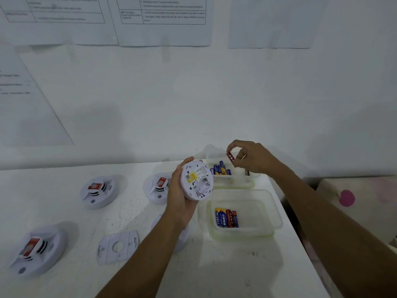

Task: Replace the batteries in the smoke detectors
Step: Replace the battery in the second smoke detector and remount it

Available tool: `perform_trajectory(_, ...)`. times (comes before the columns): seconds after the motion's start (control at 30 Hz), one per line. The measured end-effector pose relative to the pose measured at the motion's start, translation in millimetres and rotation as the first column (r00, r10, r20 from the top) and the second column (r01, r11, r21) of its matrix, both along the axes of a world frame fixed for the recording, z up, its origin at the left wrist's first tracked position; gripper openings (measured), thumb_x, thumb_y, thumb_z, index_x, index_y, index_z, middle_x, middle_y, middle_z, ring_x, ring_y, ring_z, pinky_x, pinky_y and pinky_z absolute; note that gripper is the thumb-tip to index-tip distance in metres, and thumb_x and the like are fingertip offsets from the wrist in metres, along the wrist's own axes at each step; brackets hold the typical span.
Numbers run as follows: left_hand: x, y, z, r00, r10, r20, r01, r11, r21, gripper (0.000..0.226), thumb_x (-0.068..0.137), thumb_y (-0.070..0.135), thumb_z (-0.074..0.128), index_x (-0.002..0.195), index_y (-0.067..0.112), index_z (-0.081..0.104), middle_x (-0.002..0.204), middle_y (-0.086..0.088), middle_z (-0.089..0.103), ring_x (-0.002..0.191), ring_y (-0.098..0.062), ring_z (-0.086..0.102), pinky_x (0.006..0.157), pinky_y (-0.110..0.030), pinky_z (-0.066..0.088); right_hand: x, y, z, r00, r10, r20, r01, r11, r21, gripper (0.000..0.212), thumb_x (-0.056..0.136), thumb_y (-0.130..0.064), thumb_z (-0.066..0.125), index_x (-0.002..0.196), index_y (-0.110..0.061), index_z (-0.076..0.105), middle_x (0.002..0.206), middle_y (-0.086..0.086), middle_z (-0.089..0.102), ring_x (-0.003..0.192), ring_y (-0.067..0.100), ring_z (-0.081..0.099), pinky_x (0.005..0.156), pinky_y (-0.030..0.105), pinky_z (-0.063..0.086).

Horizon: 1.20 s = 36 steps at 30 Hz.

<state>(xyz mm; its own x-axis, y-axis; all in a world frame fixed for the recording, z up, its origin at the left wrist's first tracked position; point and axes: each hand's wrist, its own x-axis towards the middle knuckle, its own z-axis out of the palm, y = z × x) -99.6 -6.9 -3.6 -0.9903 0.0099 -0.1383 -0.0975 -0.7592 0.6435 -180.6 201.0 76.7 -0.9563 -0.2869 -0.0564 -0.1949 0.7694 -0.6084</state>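
My left hand (pixel 179 195) holds a white round smoke detector (pixel 196 181) tilted up, its back with a yellow label and the battery bay facing me. My right hand (pixel 250 158) pinches a red battery (pixel 229 157) in its fingertips above the far clear tub (pixel 238 183), which holds several blue batteries (pixel 220 169). The near clear tub (pixel 272 211) holds several blue and red batteries (pixel 226 217). A loose white backplate (pixel 118 247) lies flat on the table near my left forearm.
Three more smoke detectors lie on the white table (pixel 236 265): one at the far left (pixel 97 192), one at the near left (pixel 36 251), one behind my left hand (pixel 158 187). Another is partly hidden under my left forearm. Papers hang on the wall (pixel 193 93). The table's edge runs along the right.
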Motion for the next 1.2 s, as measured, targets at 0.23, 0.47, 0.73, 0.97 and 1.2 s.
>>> perform_trajectory(0.23, 11.4, 0.6, 9.2, 0.999, -0.054, -0.009, 0.054, 0.996, 0.073, 0.035, 0.096, 0.041, 0.044, 0.118, 0.024, 0.066, 0.129, -0.010, 0.061, 0.118, -0.030, 0.056, 0.112, -0.055, 0.031, 63.9, -23.7, 12.1, 0.979, 0.193, -0.065, -0.204, 0.941, -0.269, 0.038, 0.078, 0.005, 0.063, 0.102, -0.024, 0.066, 0.084, 0.005, 0.066, 0.062, 0.013, 0.066, 0.058, 0.020, 0.046)
perform_trajectory(0.47, 27.8, -4.0, 19.2, 0.998, -0.058, -0.022, 0.060, 0.996, 0.071, 0.042, 0.092, 0.042, 0.045, 0.125, 0.022, 0.061, 0.123, -0.008, 0.066, 0.109, -0.028, 0.063, 0.106, -0.051, 0.039, 90.1, -39.5, -4.7, 0.973, 0.201, -0.114, -0.221, 0.952, -0.210, 0.028, 0.078, -0.006, 0.074, 0.081, -0.033, 0.073, 0.075, -0.016, 0.069, 0.065, 0.006, 0.058, 0.063, 0.023, 0.047)
perform_trajectory(0.73, 44.1, -7.1, 29.4, 0.998, -0.040, -0.046, 0.044, 0.994, 0.098, 0.041, 0.099, 0.043, 0.038, 0.129, 0.023, 0.057, 0.123, -0.010, 0.065, 0.114, -0.033, 0.056, 0.106, -0.053, 0.035, 129.1, -68.6, -25.4, 0.964, -0.202, -0.173, 0.067, 0.815, -0.576, 0.021, 0.075, -0.005, 0.080, 0.090, -0.018, 0.074, 0.083, -0.005, 0.073, 0.073, 0.010, 0.067, 0.070, 0.026, 0.055)
perform_trajectory(0.97, 54.1, -5.3, 35.3, 0.999, 0.006, -0.035, -0.004, 0.998, 0.066, 0.048, 0.099, 0.046, 0.035, 0.136, 0.021, 0.052, 0.123, -0.007, 0.065, 0.109, -0.027, 0.061, 0.091, -0.042, 0.045, 156.4, -88.4, -56.4, 0.681, -0.228, -0.696, 0.083, 0.968, -0.236, 0.018, 0.085, -0.015, 0.068, 0.102, -0.017, 0.076, 0.100, -0.004, 0.073, 0.095, 0.014, 0.061, 0.083, 0.028, 0.049)
perform_trajectory(1.2, 50.1, -12.1, 30.9, 0.998, 0.032, -0.046, -0.031, 0.999, 0.013, 0.048, 0.100, 0.043, 0.034, 0.138, 0.018, 0.051, 0.133, -0.010, 0.057, 0.115, -0.028, 0.056, 0.089, -0.043, 0.048, 160.0, -75.7, -55.0, 0.725, -0.021, -0.688, -0.071, 0.992, -0.105, 0.035, 0.090, -0.027, 0.047, 0.116, -0.020, 0.070, 0.096, -0.001, 0.073, 0.086, 0.009, 0.059, 0.073, 0.029, 0.046)
